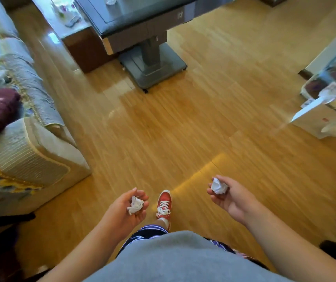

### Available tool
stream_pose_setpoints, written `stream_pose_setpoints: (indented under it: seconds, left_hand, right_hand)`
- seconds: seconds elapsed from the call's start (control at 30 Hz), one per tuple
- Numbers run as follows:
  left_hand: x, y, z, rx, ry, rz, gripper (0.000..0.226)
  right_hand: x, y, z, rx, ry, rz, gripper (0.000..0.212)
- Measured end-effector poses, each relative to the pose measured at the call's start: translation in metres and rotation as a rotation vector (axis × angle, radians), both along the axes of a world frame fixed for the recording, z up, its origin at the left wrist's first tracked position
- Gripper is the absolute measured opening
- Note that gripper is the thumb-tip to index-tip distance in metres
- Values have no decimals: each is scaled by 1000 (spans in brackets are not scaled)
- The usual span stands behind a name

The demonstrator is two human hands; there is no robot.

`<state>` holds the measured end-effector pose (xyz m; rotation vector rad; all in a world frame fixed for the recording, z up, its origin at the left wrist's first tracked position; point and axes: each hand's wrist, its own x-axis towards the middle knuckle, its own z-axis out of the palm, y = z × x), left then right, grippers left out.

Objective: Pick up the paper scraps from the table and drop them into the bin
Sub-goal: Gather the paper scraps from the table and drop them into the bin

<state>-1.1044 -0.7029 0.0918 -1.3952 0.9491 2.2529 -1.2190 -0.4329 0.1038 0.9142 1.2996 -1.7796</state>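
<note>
Paper scraps: two crumpled white balls, one per hand, both off the table (134, 27) and carried over bare wood floor (193, 119).

Left scrap (135, 204) sits in the palm of the left hand (128, 214), near and left of centre, palm up, fingers curled loosely round it. Right scrap (219, 186) is out at the fingertips of the right hand (230, 200), near right, thumb and fingers closed on it.

Table stands far, centre-left. Sofa (20, 155) along the left. Cardboard box (330, 121) with clutter at far right. One red shoe (164, 204) between the hands, mid-stride by the look of it.

Bin: not in view. Cannot tell where it stands.

Risks, as judged:
- Left scrap only cupped, a ragged end poking out; a jolt in walking could tip it onto the floor.
- Right scrap held far forward on the fingers; any slackening drops it early.
- Light paper may drift or bounce off a rim if let go from height.
- Box at right could be mistaken for the bin.
</note>
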Motion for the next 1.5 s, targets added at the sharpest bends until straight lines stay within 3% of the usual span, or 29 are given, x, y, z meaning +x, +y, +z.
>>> stream_pose_setpoints:
  seconds: [0.23, 0.6, 0.77, 0.97, 1.27, 1.5]
  left_hand:
    - [-169, 16, 9, 23, 34, -387, 17]
    - [-341, 227, 17, 180, 64, -945, 25]
    - [-390, 320, 18, 124, 54, -1002, 23]
    - [-435, 378, 18, 120, 15, -974, 18]
    - [-524, 438, 9, 43, -36, -986, 12]
    - [-629, 544, -4, 32, -47, -1175, 11]
  right_hand:
    - [-42, 36, 8, 62, -72, -360, 14]
    - [-34, 179, -2, 77, -155, -921, 14]
    - [-62, 253, -15, 16, -196, -1018, 19]
    - [-127, 322, -19, 70, -146, -931, 31]
    - [-250, 411, -8, 24, -13, -927, 24]
    - [-310, 481, -13, 59, -99, -1104, 23]
